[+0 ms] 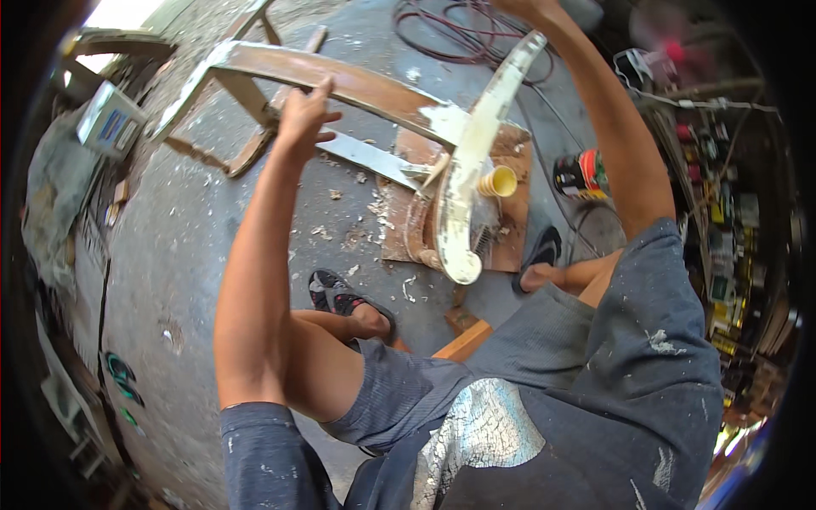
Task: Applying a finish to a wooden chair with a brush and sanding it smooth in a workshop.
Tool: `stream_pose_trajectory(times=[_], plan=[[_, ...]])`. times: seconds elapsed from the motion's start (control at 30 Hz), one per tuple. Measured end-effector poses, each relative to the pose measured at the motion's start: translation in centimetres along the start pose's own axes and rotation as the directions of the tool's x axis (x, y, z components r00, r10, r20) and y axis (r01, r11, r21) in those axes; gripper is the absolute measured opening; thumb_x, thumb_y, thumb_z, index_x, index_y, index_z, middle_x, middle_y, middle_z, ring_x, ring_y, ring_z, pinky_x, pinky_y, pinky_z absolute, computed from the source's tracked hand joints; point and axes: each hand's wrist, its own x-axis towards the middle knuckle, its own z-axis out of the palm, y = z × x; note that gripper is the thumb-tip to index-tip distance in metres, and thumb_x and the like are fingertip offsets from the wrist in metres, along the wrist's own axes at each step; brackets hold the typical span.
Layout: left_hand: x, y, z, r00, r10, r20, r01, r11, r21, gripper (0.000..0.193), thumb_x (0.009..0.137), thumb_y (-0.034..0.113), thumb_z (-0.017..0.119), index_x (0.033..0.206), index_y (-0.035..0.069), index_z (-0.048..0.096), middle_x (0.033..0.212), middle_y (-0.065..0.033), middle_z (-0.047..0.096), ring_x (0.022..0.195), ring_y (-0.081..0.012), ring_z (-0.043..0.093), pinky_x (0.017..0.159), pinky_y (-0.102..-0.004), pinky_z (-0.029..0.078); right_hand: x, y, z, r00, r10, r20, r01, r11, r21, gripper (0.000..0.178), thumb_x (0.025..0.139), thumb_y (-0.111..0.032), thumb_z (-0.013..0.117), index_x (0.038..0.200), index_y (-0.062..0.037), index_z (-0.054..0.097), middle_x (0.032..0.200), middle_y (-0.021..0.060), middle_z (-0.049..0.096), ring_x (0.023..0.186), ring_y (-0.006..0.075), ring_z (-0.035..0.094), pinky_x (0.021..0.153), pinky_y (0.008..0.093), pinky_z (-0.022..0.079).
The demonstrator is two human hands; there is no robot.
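A brown wooden chair frame point(357, 85), smeared with white filler, lies tipped on the grey concrete floor in front of me. My left hand point(304, 115) grips one of its brown rails from above. My right hand point(527, 8), mostly cut off at the top edge, holds the far end of a curved, white-coated leg point(472, 161) that runs back toward my feet. A small yellow cup point(500, 181) sits beside that leg on a brown board point(510, 238).
Red and black cables point(450, 34) coil on the floor at the top. A red-and-black power tool point(582, 174) lies right of the board. A white box point(109, 121) rests at left. Cluttered shelves point(722, 212) line the right side. White scraps litter the floor.
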Motion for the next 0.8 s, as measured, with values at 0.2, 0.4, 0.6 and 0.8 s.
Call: stream_pose_trajectory(times=[0.2, 0.4, 0.6, 0.8], plan=[[0.1, -0.1, 0.0, 0.998, 0.000, 0.057, -0.002, 0.999, 0.033, 0.086, 0.086, 0.049, 0.059, 0.137, -0.007, 0.017, 0.136, -0.0281, 0.035, 0.117, -0.0385, 0.050, 0.085, -0.0531, 0.050, -12.6, 14.3, -6.7, 0.939, 0.247, -0.238, -0.324, 0.866, -0.382, 0.036, 0.084, -0.030, 0.061, 0.113, -0.0083, 0.060, 0.077, 0.0137, 0.066, 0.070, 0.0282, 0.065, 0.067, 0.0370, 0.049], [-0.5, 0.2, -1.1, 0.998, -0.053, 0.025, 0.051, 0.997, 0.060, 0.078, 0.085, 0.048, 0.061, 0.133, -0.006, 0.030, 0.134, -0.0270, 0.037, 0.112, -0.0330, 0.053, 0.079, -0.0452, 0.054, -24.3, 24.5, -1.0, 0.681, 0.665, -0.307, -0.695, 0.719, 0.015, 0.035, 0.081, -0.030, 0.062, 0.104, -0.0032, 0.060, 0.082, 0.0124, 0.067, 0.073, 0.0232, 0.064, 0.061, 0.0346, 0.049], [-0.7, 0.8, -0.9, 0.996, -0.083, -0.015, 0.084, 0.993, 0.078, 0.066, 0.087, 0.046, 0.059, 0.129, -0.001, 0.038, 0.126, -0.0212, 0.045, 0.105, -0.0267, 0.056, 0.075, -0.0416, 0.055, -29.4, 32.4, 10.3, 0.489, 0.863, 0.126, -0.798, 0.384, 0.464, 0.026, 0.082, -0.025, 0.061, 0.094, -0.0029, 0.062, 0.068, 0.0047, 0.061, 0.049, 0.0097, 0.053, 0.040, 0.0241, 0.040], [-1.8, 1.2, -0.2, 0.994, -0.075, -0.076, 0.082, 0.992, 0.093, 0.047, 0.092, 0.043, 0.053, 0.113, 0.001, 0.053, 0.106, -0.0124, 0.058, 0.096, -0.0201, 0.059, 0.069, -0.0343, 0.057, -29.1, 35.2, 18.9, 0.373, 0.904, 0.208, -0.788, 0.190, 0.585, 0.020, 0.084, -0.021, 0.060, 0.089, -0.0013, 0.062, 0.068, 0.0052, 0.061, 0.050, 0.0090, 0.055, 0.039, 0.0239, 0.044]])
